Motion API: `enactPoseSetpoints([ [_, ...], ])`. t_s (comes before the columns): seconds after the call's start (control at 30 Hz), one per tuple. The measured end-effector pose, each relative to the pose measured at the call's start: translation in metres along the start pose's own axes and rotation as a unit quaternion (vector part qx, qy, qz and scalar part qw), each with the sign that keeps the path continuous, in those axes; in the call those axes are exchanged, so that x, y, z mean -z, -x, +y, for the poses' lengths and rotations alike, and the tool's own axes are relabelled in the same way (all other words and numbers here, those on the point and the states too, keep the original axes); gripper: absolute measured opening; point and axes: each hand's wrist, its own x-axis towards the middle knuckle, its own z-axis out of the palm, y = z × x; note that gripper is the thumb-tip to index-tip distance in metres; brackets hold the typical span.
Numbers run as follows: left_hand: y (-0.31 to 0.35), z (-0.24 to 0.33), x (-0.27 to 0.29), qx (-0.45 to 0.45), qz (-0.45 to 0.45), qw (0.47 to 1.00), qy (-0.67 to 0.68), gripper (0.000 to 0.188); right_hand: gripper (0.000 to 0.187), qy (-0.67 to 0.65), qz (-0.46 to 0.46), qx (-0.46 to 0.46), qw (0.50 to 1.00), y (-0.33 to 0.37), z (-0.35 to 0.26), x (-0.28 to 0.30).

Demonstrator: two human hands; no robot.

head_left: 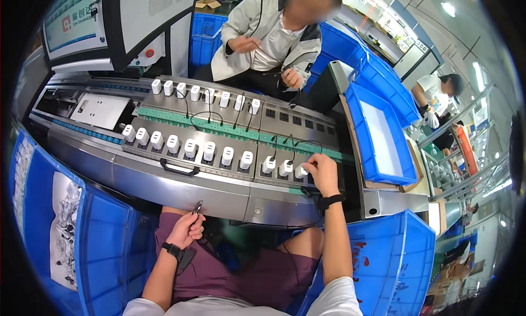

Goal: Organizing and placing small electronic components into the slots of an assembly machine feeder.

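The person sits close against the desk's near edge, knees under it. Nearest of all, the left hand [185, 228] rests over the lap, curled narrow around a dark cable plug [196, 207] whose tip pokes up between thumb and forefinger. A blue bin [104, 245] stands at the left knee and another bin [392, 256] at the right.

Further out, the right hand [321, 172] lies on the steel desk [181, 187] toward its right end, fingers bent and pinching at the last white charger [301, 172] in the near row [189, 148]; whether it grips the charger or a cable beside it I cannot tell. I would say the step goes best if the charger is held steady from above while the plug is brought in square to its port, not at a slant, and pressed until it seats.

A green strip [219, 124] runs along the desk's middle, with black cables looping over it. Beyond it stands a second row of chargers [205, 94] by the far edge. Across the desk another person sits handling a cable, and a blue tray [378, 135] leans off the right corner.
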Motion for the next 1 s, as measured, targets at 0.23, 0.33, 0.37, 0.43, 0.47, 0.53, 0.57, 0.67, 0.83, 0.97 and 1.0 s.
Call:
enactPoseSetpoints([
  [0.23, 0.0, 0.002, 0.0, -0.008, -0.001, 1.0, 0.005, 0.027, 0.023, 0.02, -0.067, 0.008, 0.998, -0.012, 0.008, -0.003],
  [0.33, -0.001, -0.003, 0.007, -0.01, -0.016, 1.0, -0.003, 0.028, 0.024, -0.026, -0.053, -0.024, 0.998, -0.006, 0.01, -0.008],
  [0.37, 0.0, -0.002, 0.009, -0.014, -0.023, 1.0, -0.007, 0.03, 0.024, -0.035, -0.042, -0.047, 0.997, -0.003, 0.008, -0.009],
  [0.43, 0.002, -0.003, 0.008, -0.019, -0.015, 1.0, -0.018, 0.03, 0.023, -0.058, -0.024, -0.089, 0.994, 0.009, 0.0, -0.018],
  [0.47, 0.004, -0.003, 0.005, -0.015, -0.009, 0.999, -0.028, 0.031, 0.023, -0.015, 0.055, -0.07, 0.996, 0.019, -0.007, -0.027],
  [0.53, 0.011, -0.003, -0.002, -0.025, 0.012, 0.999, -0.032, 0.033, 0.023, 0.049, 0.199, -0.051, 0.977, 0.041, -0.043, -0.04],
  [0.57, 0.015, 0.001, -0.009, -0.034, -0.006, 0.998, -0.051, 0.033, 0.024, 0.073, 0.265, -0.055, 0.96, 0.056, -0.073, -0.04],
  [0.67, 0.023, 0.013, -0.042, -0.066, -0.022, 0.989, -0.128, 0.034, 0.023, -0.086, 0.082, -0.018, 0.993, 0.097, -0.123, -0.067],
  [0.83, 0.027, 0.017, -0.067, -0.106, -0.051, 0.949, -0.293, 0.031, 0.015, -0.406, -0.164, -0.048, 0.898, 0.122, -0.209, -0.119],
  [0.97, 0.037, 0.021, -0.072, -0.12, -0.05, 0.951, -0.28, 0.03, 0.013, -0.385, -0.203, 0.014, 0.9, 0.105, -0.225, -0.108],
  [1.0, 0.039, 0.021, -0.071, -0.121, -0.046, 0.957, -0.26, 0.03, 0.013, -0.372, -0.201, 0.03, 0.906, 0.1, -0.227, -0.106],
])
